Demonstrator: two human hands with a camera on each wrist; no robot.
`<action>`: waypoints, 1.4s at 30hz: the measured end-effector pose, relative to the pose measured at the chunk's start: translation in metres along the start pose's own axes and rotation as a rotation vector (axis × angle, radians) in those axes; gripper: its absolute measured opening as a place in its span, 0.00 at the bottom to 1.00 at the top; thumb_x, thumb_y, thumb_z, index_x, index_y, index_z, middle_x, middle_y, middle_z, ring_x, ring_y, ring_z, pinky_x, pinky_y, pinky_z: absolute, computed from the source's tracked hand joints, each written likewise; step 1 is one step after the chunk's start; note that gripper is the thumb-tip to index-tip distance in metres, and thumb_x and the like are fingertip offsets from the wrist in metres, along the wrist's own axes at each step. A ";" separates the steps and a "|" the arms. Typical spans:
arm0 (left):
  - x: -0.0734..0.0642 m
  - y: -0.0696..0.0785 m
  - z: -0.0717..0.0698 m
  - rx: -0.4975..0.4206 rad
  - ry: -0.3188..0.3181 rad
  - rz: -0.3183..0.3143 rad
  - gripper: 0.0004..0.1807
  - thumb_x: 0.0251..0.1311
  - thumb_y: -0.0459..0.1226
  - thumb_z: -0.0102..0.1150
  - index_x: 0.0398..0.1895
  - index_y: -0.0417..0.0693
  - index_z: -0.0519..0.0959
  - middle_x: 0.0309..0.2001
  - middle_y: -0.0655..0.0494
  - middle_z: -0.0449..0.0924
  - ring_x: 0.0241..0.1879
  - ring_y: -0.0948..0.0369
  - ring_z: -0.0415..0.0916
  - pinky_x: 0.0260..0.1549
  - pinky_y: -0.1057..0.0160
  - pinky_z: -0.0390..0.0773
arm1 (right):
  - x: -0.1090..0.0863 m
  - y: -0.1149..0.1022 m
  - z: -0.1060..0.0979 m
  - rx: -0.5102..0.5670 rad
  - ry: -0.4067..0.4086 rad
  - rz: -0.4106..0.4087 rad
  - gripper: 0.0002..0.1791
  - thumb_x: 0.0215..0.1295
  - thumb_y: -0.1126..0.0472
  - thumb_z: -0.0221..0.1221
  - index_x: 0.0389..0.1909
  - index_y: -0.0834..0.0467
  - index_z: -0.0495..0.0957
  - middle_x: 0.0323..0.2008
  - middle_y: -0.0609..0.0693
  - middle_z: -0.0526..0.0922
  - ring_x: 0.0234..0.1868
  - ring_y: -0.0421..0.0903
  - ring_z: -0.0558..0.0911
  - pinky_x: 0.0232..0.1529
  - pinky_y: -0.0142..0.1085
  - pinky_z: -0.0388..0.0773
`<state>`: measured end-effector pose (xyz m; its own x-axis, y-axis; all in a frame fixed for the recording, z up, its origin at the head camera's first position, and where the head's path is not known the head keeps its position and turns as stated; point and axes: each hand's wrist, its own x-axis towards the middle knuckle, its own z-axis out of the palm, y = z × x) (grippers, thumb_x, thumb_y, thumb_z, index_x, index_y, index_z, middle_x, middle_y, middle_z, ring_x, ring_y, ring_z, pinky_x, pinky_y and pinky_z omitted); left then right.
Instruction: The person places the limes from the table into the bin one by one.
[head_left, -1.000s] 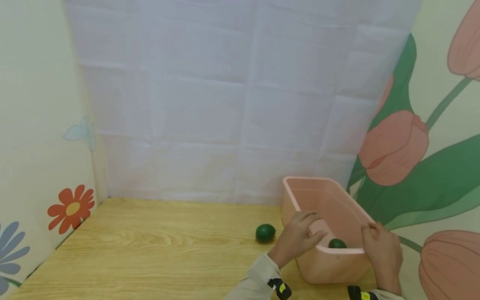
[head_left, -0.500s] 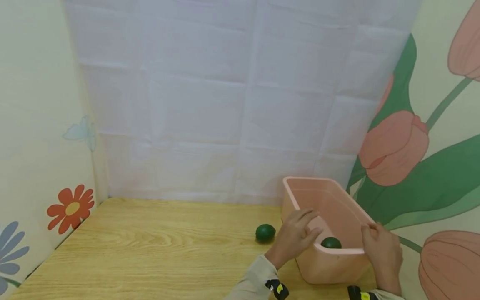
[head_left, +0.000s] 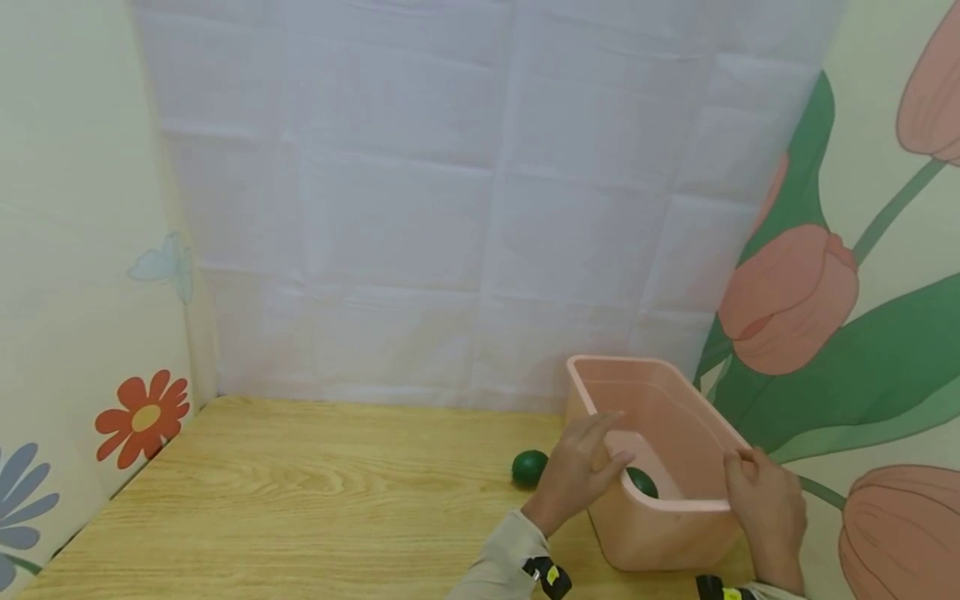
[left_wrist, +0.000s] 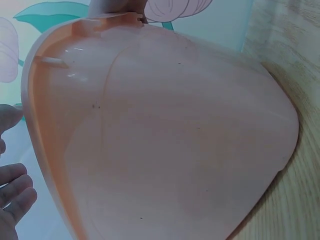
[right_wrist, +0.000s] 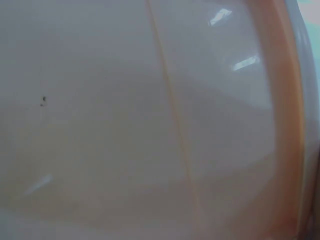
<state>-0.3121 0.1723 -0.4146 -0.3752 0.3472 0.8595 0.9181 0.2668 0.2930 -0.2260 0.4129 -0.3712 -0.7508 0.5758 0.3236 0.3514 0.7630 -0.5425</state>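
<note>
The pink plastic bin [head_left: 675, 533] stands on the right of the wooden table. My right hand [head_left: 765, 508] grips its near right rim corner; the left wrist view shows those fingers [left_wrist: 117, 6] on the rim. My left hand [head_left: 572, 471], fingers spread, is at the bin's left rim and holds nothing; whether it touches the rim I cannot tell. Inside the bin, a dark green oval fruit [head_left: 642, 482] lies by the near left corner, partly hidden by the rim. A similar green fruit [head_left: 529, 469] rests on the table, left of the bin, partly behind my left hand.
The wooden table [head_left: 337, 500] extends to the left. A creased white cloth [head_left: 390, 208] hangs at the back. Painted walls [head_left: 862, 358] stand close on the right and further off on the left [head_left: 67, 250].
The fruit inside the bin has shifted left toward the near left corner. My left hand has moved slightly left, now covering part of the fruit outside. The right hand stays put.
</note>
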 end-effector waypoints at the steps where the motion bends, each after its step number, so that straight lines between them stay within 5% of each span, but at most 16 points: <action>1: 0.000 -0.001 0.000 0.004 0.003 0.000 0.30 0.66 0.42 0.64 0.69 0.45 0.70 0.66 0.49 0.74 0.65 0.54 0.70 0.63 0.60 0.70 | 0.000 0.000 0.000 -0.002 -0.003 0.001 0.31 0.73 0.45 0.43 0.60 0.64 0.75 0.57 0.74 0.75 0.50 0.73 0.76 0.42 0.64 0.74; 15: -0.001 -0.008 -0.001 0.001 0.017 -0.032 0.34 0.64 0.42 0.66 0.71 0.47 0.66 0.66 0.49 0.72 0.65 0.54 0.70 0.63 0.61 0.71 | 0.001 0.001 0.000 0.007 -0.006 0.018 0.32 0.73 0.45 0.42 0.61 0.65 0.74 0.64 0.73 0.69 0.55 0.74 0.73 0.48 0.66 0.72; 27: -0.006 -0.015 -0.008 -0.037 0.048 -0.079 0.33 0.67 0.43 0.63 0.72 0.46 0.65 0.71 0.47 0.66 0.66 0.48 0.69 0.57 0.54 0.77 | 0.000 0.000 0.000 0.011 0.006 0.009 0.31 0.73 0.45 0.42 0.60 0.65 0.75 0.60 0.73 0.73 0.52 0.74 0.75 0.45 0.65 0.73; 32: -0.006 -0.018 -0.012 -0.033 0.055 -0.084 0.33 0.67 0.43 0.63 0.72 0.48 0.65 0.73 0.46 0.63 0.71 0.48 0.62 0.61 0.52 0.73 | 0.001 0.001 0.000 0.018 0.021 -0.001 0.30 0.72 0.46 0.43 0.59 0.65 0.76 0.58 0.74 0.74 0.52 0.74 0.75 0.44 0.66 0.73; 42: -0.009 -0.028 -0.014 -0.024 0.084 -0.100 0.33 0.68 0.44 0.61 0.73 0.44 0.65 0.67 0.42 0.70 0.66 0.46 0.68 0.62 0.50 0.72 | 0.000 0.002 0.000 0.018 0.029 -0.020 0.30 0.72 0.47 0.43 0.59 0.65 0.76 0.58 0.74 0.73 0.51 0.75 0.75 0.43 0.66 0.73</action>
<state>-0.3331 0.1496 -0.4245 -0.4538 0.2431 0.8573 0.8799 0.2744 0.3880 -0.2248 0.4147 -0.3723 -0.7408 0.5690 0.3570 0.3258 0.7691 -0.5498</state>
